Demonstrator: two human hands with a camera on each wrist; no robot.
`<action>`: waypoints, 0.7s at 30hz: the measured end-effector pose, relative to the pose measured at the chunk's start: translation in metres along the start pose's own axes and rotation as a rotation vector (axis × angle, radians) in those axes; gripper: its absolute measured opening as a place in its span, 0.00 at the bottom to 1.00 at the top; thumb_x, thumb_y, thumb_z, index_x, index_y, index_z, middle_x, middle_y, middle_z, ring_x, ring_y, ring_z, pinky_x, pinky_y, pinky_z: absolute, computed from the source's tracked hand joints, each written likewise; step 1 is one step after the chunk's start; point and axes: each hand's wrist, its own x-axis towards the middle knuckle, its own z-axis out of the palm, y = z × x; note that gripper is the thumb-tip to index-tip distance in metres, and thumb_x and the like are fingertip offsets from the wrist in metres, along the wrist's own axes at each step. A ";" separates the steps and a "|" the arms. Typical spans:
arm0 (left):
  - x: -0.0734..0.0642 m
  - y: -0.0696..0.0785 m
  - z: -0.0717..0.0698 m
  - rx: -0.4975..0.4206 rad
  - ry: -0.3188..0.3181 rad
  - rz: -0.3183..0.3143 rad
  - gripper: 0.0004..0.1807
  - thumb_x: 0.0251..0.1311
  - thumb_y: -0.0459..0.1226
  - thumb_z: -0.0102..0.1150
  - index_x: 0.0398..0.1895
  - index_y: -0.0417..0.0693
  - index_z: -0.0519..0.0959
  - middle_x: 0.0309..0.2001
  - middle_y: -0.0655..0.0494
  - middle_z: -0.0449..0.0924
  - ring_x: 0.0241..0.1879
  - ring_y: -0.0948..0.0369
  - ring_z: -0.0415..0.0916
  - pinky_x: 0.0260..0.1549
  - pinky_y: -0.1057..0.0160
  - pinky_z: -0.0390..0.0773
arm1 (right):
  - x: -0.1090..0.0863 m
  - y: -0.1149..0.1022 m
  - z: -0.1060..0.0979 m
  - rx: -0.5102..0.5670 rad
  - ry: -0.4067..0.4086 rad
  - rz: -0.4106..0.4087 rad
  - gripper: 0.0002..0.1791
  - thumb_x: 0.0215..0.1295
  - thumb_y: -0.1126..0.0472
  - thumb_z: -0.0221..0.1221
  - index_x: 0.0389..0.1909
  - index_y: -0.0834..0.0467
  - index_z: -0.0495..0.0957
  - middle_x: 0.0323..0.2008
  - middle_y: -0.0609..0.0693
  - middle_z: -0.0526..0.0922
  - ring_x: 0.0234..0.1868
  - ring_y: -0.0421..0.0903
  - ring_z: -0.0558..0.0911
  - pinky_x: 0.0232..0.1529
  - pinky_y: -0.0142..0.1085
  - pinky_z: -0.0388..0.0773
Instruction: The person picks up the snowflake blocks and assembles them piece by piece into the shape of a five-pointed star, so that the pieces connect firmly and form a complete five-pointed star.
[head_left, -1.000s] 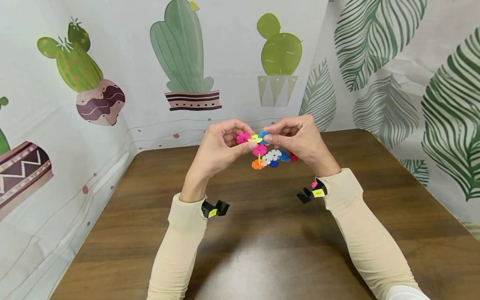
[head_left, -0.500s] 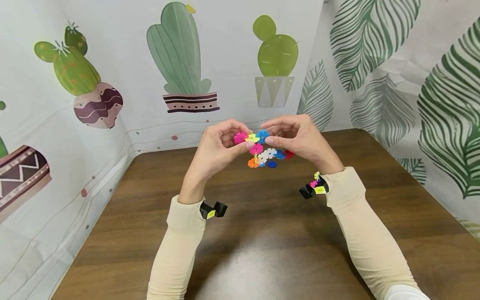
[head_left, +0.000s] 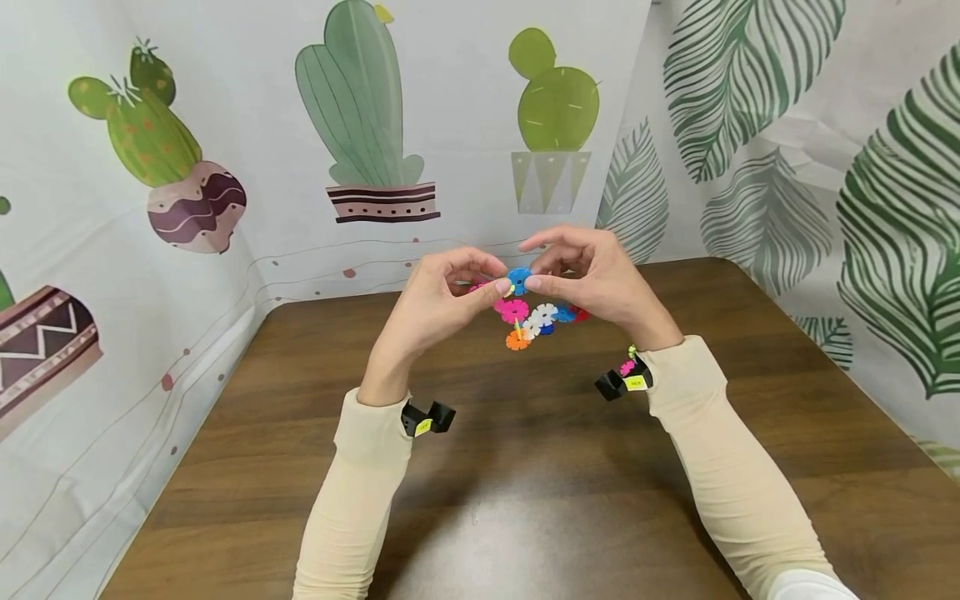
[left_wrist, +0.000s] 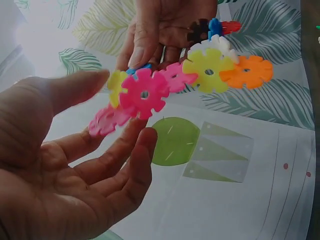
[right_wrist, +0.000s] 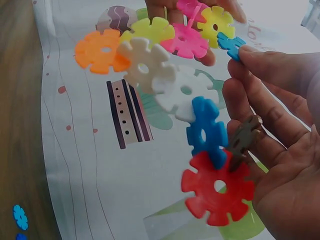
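A chain of interlocking plastic snowflake discs hangs between both hands above the table. My left hand (head_left: 450, 292) pinches its upper end at a yellow snowflake disc (left_wrist: 117, 88), beside a pink snowflake disc (left_wrist: 145, 94). The right hand (head_left: 592, 275) holds a blue snowflake disc (right_wrist: 231, 46) between thumb and fingers, right against the yellow one; its index finger is raised. Lower down the chain run a second pink disc (head_left: 514, 312), an orange disc (head_left: 517, 339), white discs (right_wrist: 186, 90), another blue disc (right_wrist: 205, 132), a brown disc (right_wrist: 245, 140) and a red disc (right_wrist: 217, 187).
A brown wooden table (head_left: 480, 467) lies below. Loose blue discs (right_wrist: 20, 217) rest on it past the chain. A loose pink disc (head_left: 627, 367) shows beside the right wrist's black camera (head_left: 611, 386). Printed cloth (head_left: 465, 108) hangs behind the table.
The blue disc in the right hand has turned its face toward the head camera and shifted left, now overlapping the yellow one. The right index finger has lifted away.
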 end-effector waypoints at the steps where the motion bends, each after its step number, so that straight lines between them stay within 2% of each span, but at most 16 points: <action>1: 0.000 0.000 0.001 -0.006 0.002 0.001 0.08 0.68 0.43 0.73 0.46 0.53 0.88 0.41 0.54 0.91 0.43 0.59 0.89 0.45 0.55 0.85 | 0.000 0.000 0.001 0.002 -0.007 -0.009 0.21 0.65 0.64 0.75 0.59 0.54 0.85 0.35 0.46 0.93 0.37 0.47 0.87 0.39 0.35 0.84; 4: 0.001 -0.001 0.005 -0.031 0.009 0.008 0.05 0.68 0.40 0.72 0.42 0.51 0.89 0.36 0.52 0.91 0.38 0.57 0.88 0.39 0.57 0.86 | 0.001 0.000 0.004 0.008 -0.024 -0.045 0.21 0.65 0.66 0.75 0.58 0.56 0.84 0.35 0.46 0.93 0.36 0.47 0.88 0.38 0.35 0.84; 10: 0.001 -0.001 0.007 -0.039 0.036 0.008 0.04 0.67 0.39 0.72 0.40 0.50 0.90 0.34 0.52 0.91 0.36 0.57 0.87 0.35 0.58 0.87 | 0.001 0.001 0.007 0.011 -0.042 -0.081 0.21 0.66 0.67 0.73 0.58 0.57 0.84 0.35 0.50 0.93 0.35 0.45 0.88 0.38 0.34 0.83; 14: 0.001 -0.001 0.006 -0.034 0.048 0.005 0.04 0.67 0.39 0.73 0.40 0.49 0.90 0.35 0.51 0.92 0.35 0.57 0.89 0.35 0.58 0.86 | 0.001 0.002 0.004 0.017 -0.020 -0.028 0.19 0.68 0.64 0.72 0.58 0.55 0.85 0.37 0.51 0.93 0.33 0.45 0.83 0.35 0.34 0.79; 17: 0.001 -0.001 0.003 -0.037 0.062 0.003 0.04 0.67 0.39 0.73 0.40 0.49 0.90 0.35 0.50 0.92 0.33 0.56 0.89 0.34 0.59 0.86 | 0.001 0.009 0.000 0.076 0.014 0.018 0.17 0.70 0.63 0.71 0.58 0.55 0.85 0.38 0.50 0.93 0.35 0.44 0.86 0.41 0.31 0.84; 19: 0.001 -0.002 0.001 -0.043 0.075 0.003 0.04 0.67 0.38 0.73 0.40 0.49 0.90 0.36 0.48 0.92 0.33 0.56 0.88 0.34 0.60 0.86 | 0.003 0.018 -0.003 0.138 0.036 0.042 0.15 0.71 0.64 0.70 0.57 0.56 0.85 0.39 0.49 0.93 0.41 0.44 0.90 0.48 0.32 0.87; 21: 0.001 -0.004 -0.002 -0.047 0.084 0.004 0.04 0.68 0.38 0.73 0.40 0.48 0.90 0.36 0.48 0.92 0.33 0.56 0.88 0.33 0.60 0.86 | 0.005 0.031 -0.005 0.187 0.054 0.065 0.14 0.72 0.64 0.68 0.56 0.56 0.86 0.39 0.45 0.94 0.43 0.44 0.91 0.50 0.32 0.88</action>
